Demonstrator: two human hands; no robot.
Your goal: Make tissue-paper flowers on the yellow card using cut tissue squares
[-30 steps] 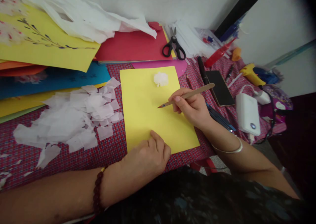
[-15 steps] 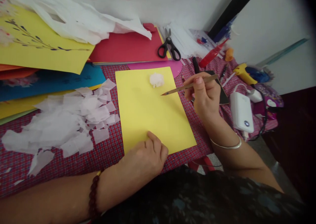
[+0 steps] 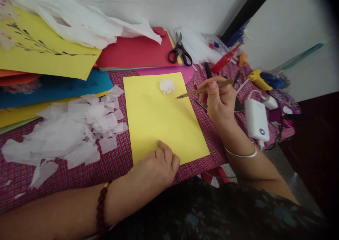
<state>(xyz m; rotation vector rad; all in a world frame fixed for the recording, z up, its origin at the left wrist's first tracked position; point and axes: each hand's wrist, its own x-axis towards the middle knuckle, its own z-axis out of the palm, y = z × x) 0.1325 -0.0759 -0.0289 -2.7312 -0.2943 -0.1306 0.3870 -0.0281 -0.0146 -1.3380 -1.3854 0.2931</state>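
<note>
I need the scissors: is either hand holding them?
No, the black scissors lie partly on the red paper, while the right hand holds a slim pointed tool and the left hand rests on the yellow sheet.

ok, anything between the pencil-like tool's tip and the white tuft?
Nothing visible: only bare yellow sheet shows between the white tuft and the tip of the pencil-like tool in the right hand. The left hand lies at the sheet's near edge, out of that gap.

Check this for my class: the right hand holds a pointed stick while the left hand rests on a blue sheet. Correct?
Only the colour is wrong: the head view shows the left hand resting on a yellow sheet. The right hand holds a pointed stick.
</note>
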